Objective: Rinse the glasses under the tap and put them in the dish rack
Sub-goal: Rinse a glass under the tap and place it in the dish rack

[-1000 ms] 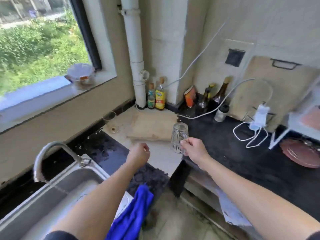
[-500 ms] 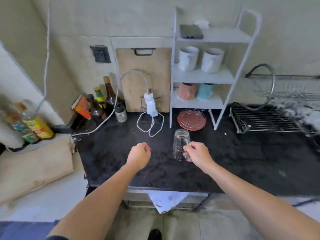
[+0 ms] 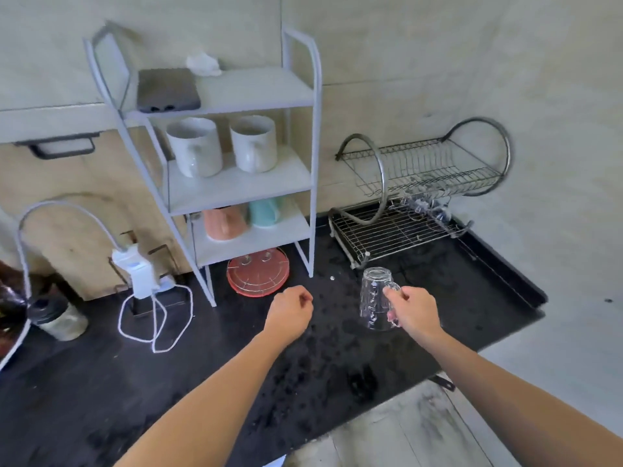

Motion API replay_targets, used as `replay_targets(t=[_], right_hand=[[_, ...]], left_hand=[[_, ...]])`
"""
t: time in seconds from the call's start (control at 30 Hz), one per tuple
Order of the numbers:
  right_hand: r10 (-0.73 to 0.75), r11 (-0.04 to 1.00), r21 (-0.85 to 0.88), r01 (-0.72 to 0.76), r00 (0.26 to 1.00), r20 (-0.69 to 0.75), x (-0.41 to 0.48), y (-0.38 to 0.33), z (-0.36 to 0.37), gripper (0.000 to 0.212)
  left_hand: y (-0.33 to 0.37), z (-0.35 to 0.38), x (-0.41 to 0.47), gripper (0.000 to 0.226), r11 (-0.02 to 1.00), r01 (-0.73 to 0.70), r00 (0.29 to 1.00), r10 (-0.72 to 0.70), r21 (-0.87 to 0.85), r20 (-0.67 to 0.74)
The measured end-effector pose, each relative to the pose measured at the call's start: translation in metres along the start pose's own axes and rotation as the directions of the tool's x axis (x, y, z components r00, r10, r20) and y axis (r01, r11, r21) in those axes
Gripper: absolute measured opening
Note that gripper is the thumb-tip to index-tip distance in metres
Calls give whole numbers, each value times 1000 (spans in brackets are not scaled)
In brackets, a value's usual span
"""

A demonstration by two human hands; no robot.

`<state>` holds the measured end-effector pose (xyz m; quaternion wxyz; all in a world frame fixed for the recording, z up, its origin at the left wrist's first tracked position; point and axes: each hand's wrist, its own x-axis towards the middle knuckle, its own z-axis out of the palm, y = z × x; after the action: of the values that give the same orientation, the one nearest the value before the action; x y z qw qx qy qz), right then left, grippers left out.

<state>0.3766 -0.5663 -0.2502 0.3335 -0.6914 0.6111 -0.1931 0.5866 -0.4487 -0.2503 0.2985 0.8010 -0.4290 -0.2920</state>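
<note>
A clear glass (image 3: 376, 299) with a handle is being held upside down, mouth downward, by the right hand (image 3: 416, 313). Its handle is being pinched by the curled fingers (image 3: 392, 291) and thumb, so the body of the glass is hanging just left of them. It is being held over the dark, wet counter (image 3: 168, 365); whether its rim is touching the surface cannot be told. The left hand (image 3: 290, 311) is being held to the left of the glass, apart from it, with its fingers curled together into a loose fist around nothing.

The dish rack (image 3: 421, 203) is standing beyond the glass at the back right of the counter, against the wall, its lower tier's front corner near the glass's upturned base. A few clear glass pieces (image 3: 428, 208) are lying at the right end of that lower tier, too blurred to be counted. The rack's curved metal hoop is rising at its near left end.

A white shelf unit (image 3: 236, 183) is standing left of the rack, with two white mugs (image 3: 195, 146) on its middle shelf. A red round disc (image 3: 258, 276) is lying beneath its lowest shelf. Further left, a white charger (image 3: 136, 273) with a looped cable and a lidded jar (image 3: 60, 318) are sitting on the counter.
</note>
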Motion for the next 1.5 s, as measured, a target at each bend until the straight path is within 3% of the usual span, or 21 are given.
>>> replay_targets(t=[0.23, 0.37, 0.43, 0.5, 0.57, 0.63, 0.77, 0.87, 0.93, 1.03, 1.23, 1.37, 1.5], right_hand=[[55, 998, 44, -50, 992, -111, 93, 34, -53, 51], [16, 993, 117, -6, 996, -84, 170, 57, -72, 49], [-25, 993, 118, 31, 998, -50, 214, 70, -77, 50], [-65, 994, 86, 65, 998, 6, 255, 79, -79, 51], [-98, 994, 51, 94, 992, 82, 291, 83, -78, 50], [-108, 993, 59, 100, 983, 149, 320, 80, -74, 47], [-87, 990, 129, 57, 967, 238, 367, 66, -56, 40], [-62, 977, 211, 5, 962, 266, 391, 62, -33, 28], [-125, 988, 127, 87, 935, 332, 404, 59, -21, 32], [-186, 982, 29, 185, 939, 291, 421, 53, -11, 36], [-240, 970, 18, 244, 933, 267, 439, 63, 8, 50], [-182, 974, -63, 217, 918, 352, 436, 64, 7, 44], [-141, 972, -135, 193, 934, 328, 424, 61, -7, 38]], left_hand=[[100, 27, 73, 18, 977, -208, 967, 212, 44, -138], [161, 44, 124, 25, 920, -343, 857, 390, 191, -337], [187, 53, 150, 31, 908, -344, 790, 417, 238, -449], [206, 64, 175, 42, 940, -273, 785, 340, 204, -518], [218, 76, 196, 53, 991, -111, 846, 137, 80, -515], [223, 90, 207, 50, 1000, -3, 869, -11, -27, -494], [225, 107, 211, 30, 999, 37, 791, -39, -15, -610], [221, 111, 216, 32, 998, 65, 763, -47, 4, -644], [219, 113, 219, 38, 998, 60, 745, -40, 8, -666], [217, 117, 223, 38, 998, 59, 720, -33, 14, -693], [210, 119, 227, 35, 997, 71, 710, -31, 27, -704], [211, 118, 227, 39, 996, 71, 705, -14, 52, -709], [214, 115, 222, 30, 992, 97, 736, -14, 85, -677]])
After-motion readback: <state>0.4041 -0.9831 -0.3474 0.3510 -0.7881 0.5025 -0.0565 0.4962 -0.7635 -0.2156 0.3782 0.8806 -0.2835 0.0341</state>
